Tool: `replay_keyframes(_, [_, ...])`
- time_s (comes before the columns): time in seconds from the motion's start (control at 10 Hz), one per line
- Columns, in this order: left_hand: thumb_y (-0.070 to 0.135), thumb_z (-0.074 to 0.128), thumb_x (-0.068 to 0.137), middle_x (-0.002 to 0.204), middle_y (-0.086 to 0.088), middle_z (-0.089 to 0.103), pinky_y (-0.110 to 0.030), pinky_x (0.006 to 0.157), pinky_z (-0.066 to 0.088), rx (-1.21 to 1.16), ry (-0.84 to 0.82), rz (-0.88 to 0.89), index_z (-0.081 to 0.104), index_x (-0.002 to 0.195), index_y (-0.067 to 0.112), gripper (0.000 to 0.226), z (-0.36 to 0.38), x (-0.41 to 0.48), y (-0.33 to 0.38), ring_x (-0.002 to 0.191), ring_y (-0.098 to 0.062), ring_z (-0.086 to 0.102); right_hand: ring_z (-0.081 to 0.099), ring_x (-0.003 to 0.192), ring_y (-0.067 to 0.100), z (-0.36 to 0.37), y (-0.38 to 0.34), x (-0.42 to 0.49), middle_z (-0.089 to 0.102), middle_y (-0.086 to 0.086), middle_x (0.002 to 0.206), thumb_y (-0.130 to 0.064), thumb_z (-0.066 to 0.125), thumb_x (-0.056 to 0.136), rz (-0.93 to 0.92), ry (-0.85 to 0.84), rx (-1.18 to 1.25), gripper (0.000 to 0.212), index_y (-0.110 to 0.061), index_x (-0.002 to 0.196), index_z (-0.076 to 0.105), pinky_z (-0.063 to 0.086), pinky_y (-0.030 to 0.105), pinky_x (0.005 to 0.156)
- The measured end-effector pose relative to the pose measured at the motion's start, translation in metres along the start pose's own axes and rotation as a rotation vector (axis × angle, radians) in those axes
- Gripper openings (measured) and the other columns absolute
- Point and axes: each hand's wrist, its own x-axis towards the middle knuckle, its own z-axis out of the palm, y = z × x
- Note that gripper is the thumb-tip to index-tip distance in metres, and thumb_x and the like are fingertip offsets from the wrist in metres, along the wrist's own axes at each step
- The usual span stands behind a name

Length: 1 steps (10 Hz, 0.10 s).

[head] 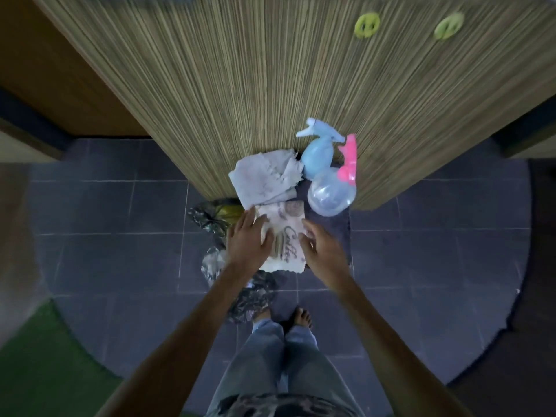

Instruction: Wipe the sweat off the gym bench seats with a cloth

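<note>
A folded cream cloth (284, 233) printed with the word "Coffee" lies on a small dark stool top (329, 227) at the foot of a wood-grain wall. My left hand (248, 240) rests flat on the cloth's left edge with straight fingers. At the cloth's right edge, my right hand (322, 249) hovers or touches with fingers spread. Just beyond it lies a crumpled pale grey cloth (264, 177). No gym bench is in view.
A light blue spray bottle (317, 152) and a clear spray bottle with a pink trigger (334, 191) stand right of the grey cloth. A camouflage bag (210, 221) lies on the dark tiled floor (120, 206) to the left. My bare feet (298, 319) stand below.
</note>
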Motion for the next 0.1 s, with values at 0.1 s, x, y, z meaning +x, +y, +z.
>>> replay_keyframes(0.1, [0.049,0.037,0.090,0.131,0.002,0.059,-0.039,0.096,0.046,-0.169,0.297,0.120,0.060,0.123,0.021,0.049,-0.0529,-0.0354,0.0383,0.119,-0.020,0.056,0.064,0.106,0.003,-0.0522,-0.0495,-0.0433,0.070,-0.007,0.117,-0.027,0.053,0.094,-0.272,0.156,0.217,0.030,-0.027,0.122,0.064,0.054,0.033,0.088])
